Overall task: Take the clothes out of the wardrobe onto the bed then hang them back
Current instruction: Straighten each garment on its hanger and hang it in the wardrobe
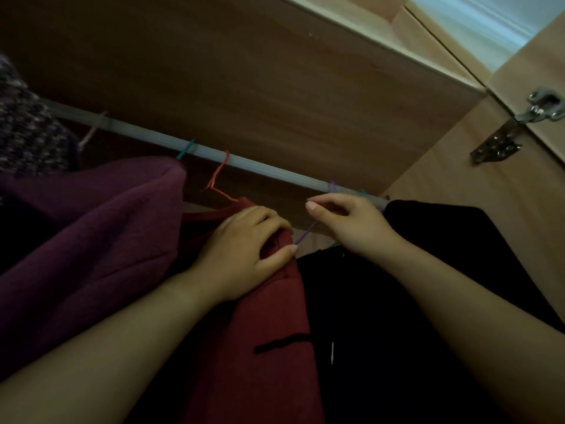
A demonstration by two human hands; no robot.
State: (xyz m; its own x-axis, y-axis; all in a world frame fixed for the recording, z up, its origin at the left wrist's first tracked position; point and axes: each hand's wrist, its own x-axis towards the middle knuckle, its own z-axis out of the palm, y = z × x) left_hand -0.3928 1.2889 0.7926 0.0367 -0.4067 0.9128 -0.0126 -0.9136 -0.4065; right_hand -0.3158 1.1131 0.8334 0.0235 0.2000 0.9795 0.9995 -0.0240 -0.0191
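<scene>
Left hand [244,249] gripped the dark red fabric garment [269,316] at its shoulder, just below the pale metal wardrobe rail [275,171]. Right hand [351,221] hovered half-curled nearer the rail, beside the thin purple wire hanger [305,234]; whether it held anything was unclear.

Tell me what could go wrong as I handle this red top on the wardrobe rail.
The left hand grips the dark red garment by its shoulder, not its thin orange wire hanger, so a tug might slip it off. The thin purple wire hanger runs close under the right hand, crowded against the black garment; hooks could snag together.
</scene>
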